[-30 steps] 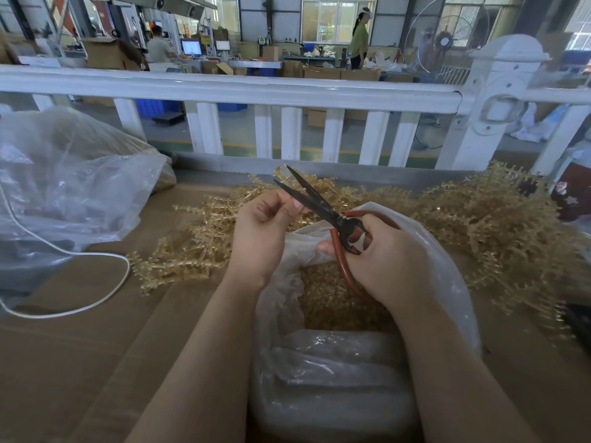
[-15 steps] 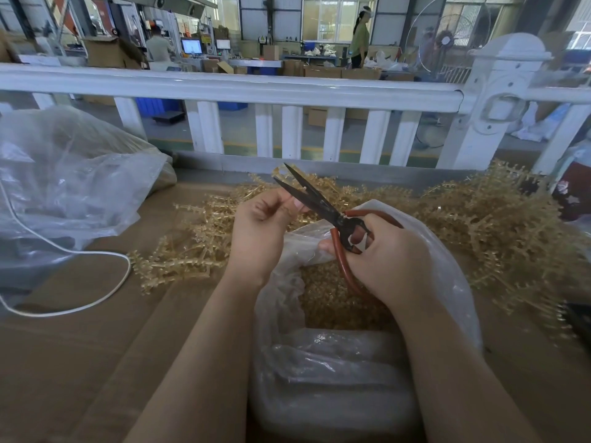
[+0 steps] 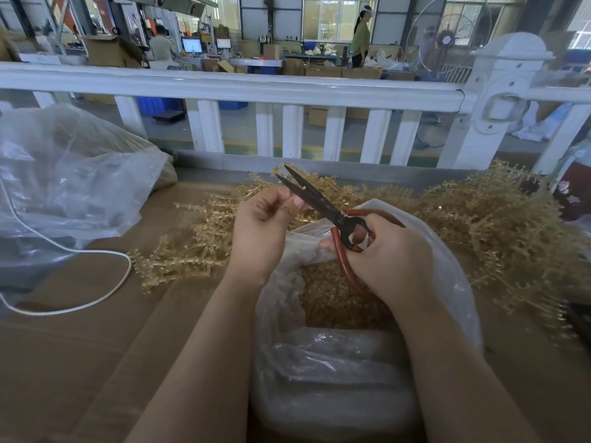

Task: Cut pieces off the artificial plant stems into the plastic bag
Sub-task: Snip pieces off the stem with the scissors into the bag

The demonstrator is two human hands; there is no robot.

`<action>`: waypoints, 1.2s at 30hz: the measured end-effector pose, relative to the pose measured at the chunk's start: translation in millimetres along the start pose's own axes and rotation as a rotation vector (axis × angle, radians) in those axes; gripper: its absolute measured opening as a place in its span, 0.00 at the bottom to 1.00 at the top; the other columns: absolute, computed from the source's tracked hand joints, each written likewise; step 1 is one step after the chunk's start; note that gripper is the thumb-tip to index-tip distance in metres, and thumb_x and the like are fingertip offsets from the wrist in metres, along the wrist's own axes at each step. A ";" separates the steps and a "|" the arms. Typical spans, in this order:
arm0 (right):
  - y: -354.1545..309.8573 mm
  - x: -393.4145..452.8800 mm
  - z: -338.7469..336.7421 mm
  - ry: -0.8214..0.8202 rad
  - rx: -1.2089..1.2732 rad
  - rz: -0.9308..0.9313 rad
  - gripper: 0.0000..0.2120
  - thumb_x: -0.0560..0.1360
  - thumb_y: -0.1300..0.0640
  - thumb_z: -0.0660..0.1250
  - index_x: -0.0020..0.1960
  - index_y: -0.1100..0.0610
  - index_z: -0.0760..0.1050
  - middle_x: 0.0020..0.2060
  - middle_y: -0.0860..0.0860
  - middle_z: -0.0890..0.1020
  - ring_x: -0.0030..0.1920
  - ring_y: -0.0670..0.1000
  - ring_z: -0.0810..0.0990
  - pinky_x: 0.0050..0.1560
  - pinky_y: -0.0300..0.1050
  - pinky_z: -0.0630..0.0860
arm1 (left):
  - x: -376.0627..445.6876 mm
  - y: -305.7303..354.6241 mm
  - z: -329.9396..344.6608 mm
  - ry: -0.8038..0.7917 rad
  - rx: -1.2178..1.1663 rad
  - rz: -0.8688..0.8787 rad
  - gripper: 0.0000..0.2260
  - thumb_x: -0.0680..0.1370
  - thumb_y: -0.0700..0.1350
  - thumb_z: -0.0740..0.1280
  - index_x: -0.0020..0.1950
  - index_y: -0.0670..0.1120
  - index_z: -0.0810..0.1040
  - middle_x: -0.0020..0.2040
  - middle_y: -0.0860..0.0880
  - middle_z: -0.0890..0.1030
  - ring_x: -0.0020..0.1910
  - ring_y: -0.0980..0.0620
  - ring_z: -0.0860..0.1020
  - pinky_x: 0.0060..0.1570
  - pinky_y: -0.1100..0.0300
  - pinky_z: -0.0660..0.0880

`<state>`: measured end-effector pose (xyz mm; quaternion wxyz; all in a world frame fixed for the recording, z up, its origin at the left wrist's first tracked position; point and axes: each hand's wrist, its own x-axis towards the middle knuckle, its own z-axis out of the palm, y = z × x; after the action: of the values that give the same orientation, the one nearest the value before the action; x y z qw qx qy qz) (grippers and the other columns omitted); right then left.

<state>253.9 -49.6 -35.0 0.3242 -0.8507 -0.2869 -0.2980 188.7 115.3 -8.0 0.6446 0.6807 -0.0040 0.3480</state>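
Note:
My right hand (image 3: 388, 255) grips red-handled scissors (image 3: 323, 204) with dark blades slightly apart, pointing up and left. My left hand (image 3: 263, 228) pinches a thin golden plant stem (image 3: 277, 170) whose tip shows between the blade tips. Both hands hover over an open clear plastic bag (image 3: 447, 270) that holds a heap of cut golden pieces (image 3: 332, 298). Golden artificial stems lie piled on the cardboard table: one heap (image 3: 185, 251) to the left, a larger heap (image 3: 499, 231) to the right.
A big clear plastic bag (image 3: 70, 180) lies at the left, with a white cord (image 3: 96, 302) looping over the cardboard (image 3: 80, 362). A white railing (image 3: 243, 87) runs along the table's far edge. Beyond it, people stand among boxes on a workshop floor.
The scissors and both hands stay over the bag with only slight shifts. The blades have narrowed a little around the stem tip.

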 end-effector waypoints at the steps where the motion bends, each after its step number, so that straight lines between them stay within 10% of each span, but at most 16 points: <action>1: 0.0 0.0 0.1 0.002 -0.003 -0.003 0.33 0.68 0.21 0.56 0.44 0.49 0.81 0.36 0.37 0.77 0.35 0.41 0.74 0.39 0.27 0.68 | 0.3 -0.3 0.2 0.002 -0.001 0.000 0.07 0.80 0.35 0.67 0.44 0.42 0.80 0.41 0.51 0.82 0.41 0.63 0.80 0.45 0.71 0.74; 36: -0.7 1.2 0.6 -0.036 0.090 0.033 0.30 0.68 0.24 0.62 0.41 0.52 0.80 0.35 0.42 0.82 0.35 0.43 0.79 0.39 0.34 0.76 | 3.5 -10.6 0.1 0.002 -0.119 -0.186 0.06 0.78 0.38 0.70 0.42 0.45 0.84 0.40 0.51 0.86 0.44 0.56 0.82 0.50 0.63 0.75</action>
<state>254.4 -48.4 -34.4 0.3616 -0.8452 -0.2918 -0.2640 196.2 118.6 -15.6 0.7134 0.6383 0.0394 0.2865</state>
